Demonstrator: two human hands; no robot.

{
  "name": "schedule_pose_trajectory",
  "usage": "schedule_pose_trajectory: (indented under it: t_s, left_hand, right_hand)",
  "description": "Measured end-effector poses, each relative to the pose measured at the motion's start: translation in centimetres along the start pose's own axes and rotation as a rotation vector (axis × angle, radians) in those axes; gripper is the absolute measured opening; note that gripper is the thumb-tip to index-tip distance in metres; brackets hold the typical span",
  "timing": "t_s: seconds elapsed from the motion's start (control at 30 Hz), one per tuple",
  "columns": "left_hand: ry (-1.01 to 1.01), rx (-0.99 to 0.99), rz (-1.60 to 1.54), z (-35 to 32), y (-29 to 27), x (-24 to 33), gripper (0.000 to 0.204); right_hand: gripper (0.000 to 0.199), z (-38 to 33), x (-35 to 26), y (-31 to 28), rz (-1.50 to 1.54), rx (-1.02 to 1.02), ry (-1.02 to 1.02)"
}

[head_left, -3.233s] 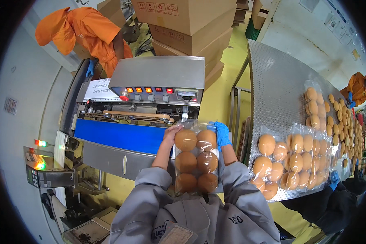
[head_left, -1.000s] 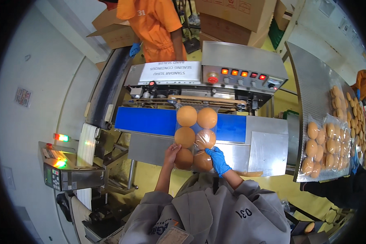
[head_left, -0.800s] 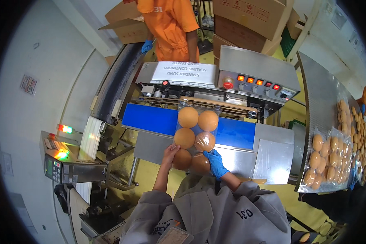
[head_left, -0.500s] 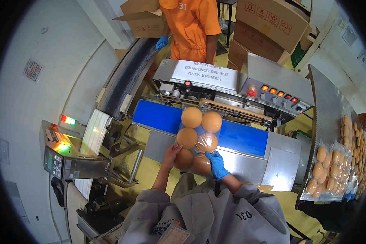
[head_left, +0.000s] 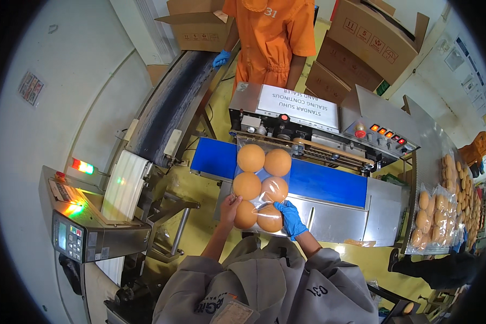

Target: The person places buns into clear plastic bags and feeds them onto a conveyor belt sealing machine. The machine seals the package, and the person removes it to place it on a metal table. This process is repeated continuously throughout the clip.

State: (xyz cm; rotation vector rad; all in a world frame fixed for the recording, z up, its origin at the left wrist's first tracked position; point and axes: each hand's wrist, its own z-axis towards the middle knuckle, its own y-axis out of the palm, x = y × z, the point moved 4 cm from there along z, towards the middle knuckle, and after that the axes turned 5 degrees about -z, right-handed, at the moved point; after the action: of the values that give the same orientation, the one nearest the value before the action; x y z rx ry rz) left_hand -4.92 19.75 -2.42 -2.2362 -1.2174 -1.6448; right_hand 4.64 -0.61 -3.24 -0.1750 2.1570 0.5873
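A clear plastic bag of several round brown buns point(head_left: 248, 186) lies across the blue conveyor belt point(head_left: 326, 182) of a band sealer point(head_left: 313, 129). Its far end reaches the sealer's edge, while the near end hangs over the metal ledge toward me. My left hand point(head_left: 229, 209), bare, pinches the bag's left edge beside the lower buns. On the opposite side my right hand point(head_left: 291, 218), in a blue glove, grips the right edge near the bottom bun. The buns sit in two columns inside the film.
A control-panel machine point(head_left: 94, 224) with a lit signal lamp stands at left by a white belt point(head_left: 125, 183). Beyond runs a dark conveyor point(head_left: 170, 102). A person in orange point(head_left: 270, 43) stands behind the sealer near cartons point(head_left: 370, 35). Bagged buns point(head_left: 443, 216) cover a right-hand table.
The bag has moved left along the blue belt relative to the sealer, with both hands still on it. The view has shifted slightly, and a dark-clothed leg shows more at right.
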Motion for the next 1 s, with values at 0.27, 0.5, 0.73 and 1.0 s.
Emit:
schedule_pose_trajectory:
  t_s: [0.27, 0.5, 0.73, 1.0]
  left_hand:
    - [0.070, 0.022, -0.003, 0.2, -5.2, -0.2, 0.025]
    - [-0.122, 0.076, 0.129, -4.9, -11.7, 3.3, 0.039]
    - [-0.182, 0.300, -0.222, -18.4, -21.4, 2.8, 0.038]
    - [0.203, 1.018, -0.703, -38.3, -40.5, 1.4, 0.041]
  right_hand:
    - [0.018, 0.2, 0.4, 4.5, -0.072, -0.044, 0.066]
    - [0.018, -0.9, 4.7, 9.6, -0.345, -0.178, 0.053]
    - [0.020, -3.5, 8.6, 18.1, -0.614, -0.599, 0.263]
    - [0.021, -5.6, 9.3, 22.2, -0.600, -0.779, 0.280]
